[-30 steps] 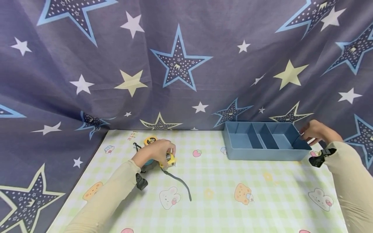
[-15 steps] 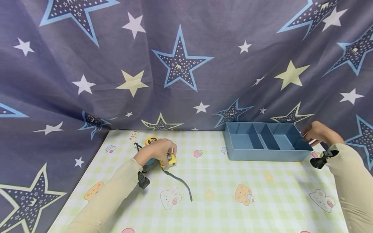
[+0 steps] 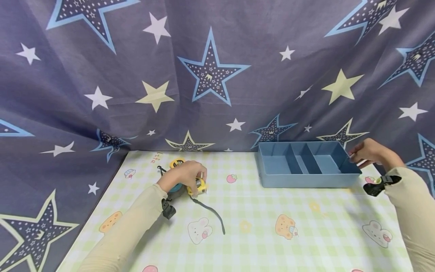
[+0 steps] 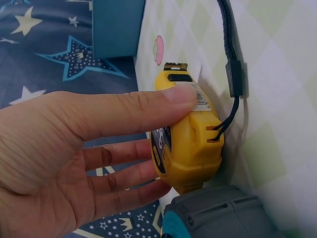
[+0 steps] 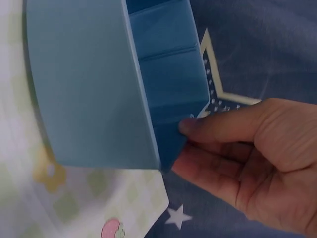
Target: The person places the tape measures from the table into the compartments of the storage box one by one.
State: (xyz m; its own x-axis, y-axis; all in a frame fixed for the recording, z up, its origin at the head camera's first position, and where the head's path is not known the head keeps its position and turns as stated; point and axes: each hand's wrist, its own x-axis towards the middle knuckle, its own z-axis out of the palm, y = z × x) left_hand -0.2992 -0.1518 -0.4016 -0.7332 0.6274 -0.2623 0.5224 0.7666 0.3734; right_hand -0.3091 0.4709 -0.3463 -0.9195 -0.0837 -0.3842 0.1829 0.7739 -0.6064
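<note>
On the left of the table my left hand (image 3: 187,175) grips a yellow tape measure (image 4: 190,144) with a dark wrist strap (image 4: 228,44) trailing over the cloth. Its thumb presses the label side while the fingers lie around the far side. A grey and teal tape measure (image 4: 223,213) sits right beside it, mostly covered by the hand in the head view. Behind the hand shows another yellow tape measure (image 3: 176,163). At the right, my right hand (image 3: 368,153) pinches the end wall of a blue divided box (image 3: 295,180), thumb inside the rim and fingers outside.
The box has three compartments and stands against the dark star-patterned curtain (image 3: 210,75) at the back. A thin black strap (image 3: 161,170) lies left of the left hand. Green checked cloth (image 3: 248,249) covers the table.
The blue box has slid slightly left, with the right hand at its end wall. The left hand has stayed on the yellow tape measure.
</note>
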